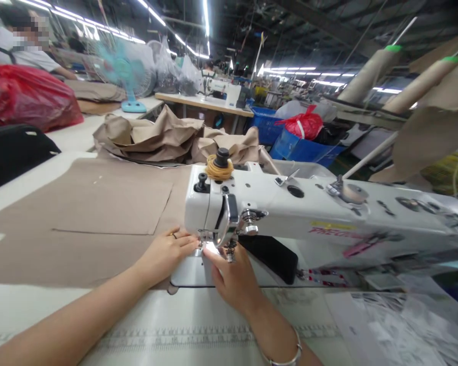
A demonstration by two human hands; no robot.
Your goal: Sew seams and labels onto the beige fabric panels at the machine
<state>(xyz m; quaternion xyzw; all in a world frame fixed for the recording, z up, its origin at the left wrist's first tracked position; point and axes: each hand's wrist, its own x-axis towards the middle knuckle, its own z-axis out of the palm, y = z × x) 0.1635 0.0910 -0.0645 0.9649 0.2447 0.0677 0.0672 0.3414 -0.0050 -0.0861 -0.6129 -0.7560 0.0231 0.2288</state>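
Note:
A white sewing machine (309,213) stands across the table, its needle area lit at the front of the head. My left hand (167,253), with a ring on one finger, reaches to the needle from the left, fingertips pressed together near the presser foot. My right hand (232,277), a bracelet on the wrist, comes up from below with its fingers pinched right under the needle. What they pinch is too small to make out. Flat tan fabric (99,213) lies on the table left of the machine. A bundle of yellow rubber bands (218,169) sits on top of the head.
A heap of tan fabric (164,134) lies behind the machine. A black object (11,152) and a red plastic bag (26,96) sit far left, a blue fan (127,76) behind. Thread cones (370,73) stand at the right. Another person (19,46) works at the far left.

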